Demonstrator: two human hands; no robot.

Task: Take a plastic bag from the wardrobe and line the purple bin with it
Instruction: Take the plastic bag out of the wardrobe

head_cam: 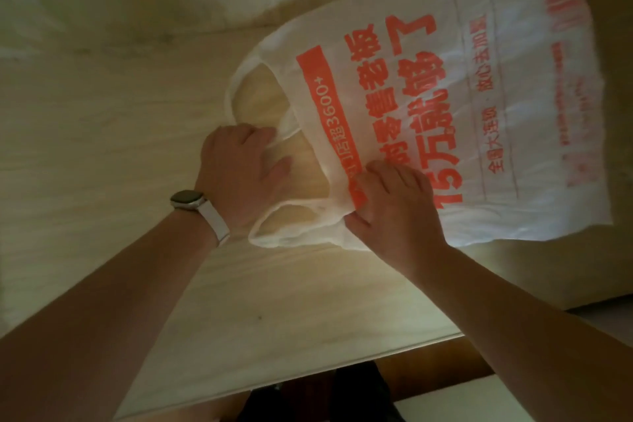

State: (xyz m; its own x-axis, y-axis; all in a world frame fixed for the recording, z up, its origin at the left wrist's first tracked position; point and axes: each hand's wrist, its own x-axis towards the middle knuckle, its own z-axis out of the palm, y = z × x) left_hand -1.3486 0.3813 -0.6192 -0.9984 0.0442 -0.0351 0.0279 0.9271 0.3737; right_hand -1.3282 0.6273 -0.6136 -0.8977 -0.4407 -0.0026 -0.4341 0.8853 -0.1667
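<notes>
**Two grips at the bag's mouth: part the layers before lifting**

The plastic bag (pixel 428 96), white with orange print, lies flat on the pale wooden surface (pixel 102 113). Its handles point to the near left and its bottom to the far right. The left grip (pixel 239 164), with a watch (pixel 187 200) on its wrist, curls its fingers over the far handle loop. The right grip (pixel 394 205) pinches the mouth edge beside the near handle. The step in hand looks to be opening the bag. It is best to rub the pinched layers apart first, then draw the two sides gently away from each other, since thin film clings and may tear at the handles. The purple bin is not in view.
</notes>
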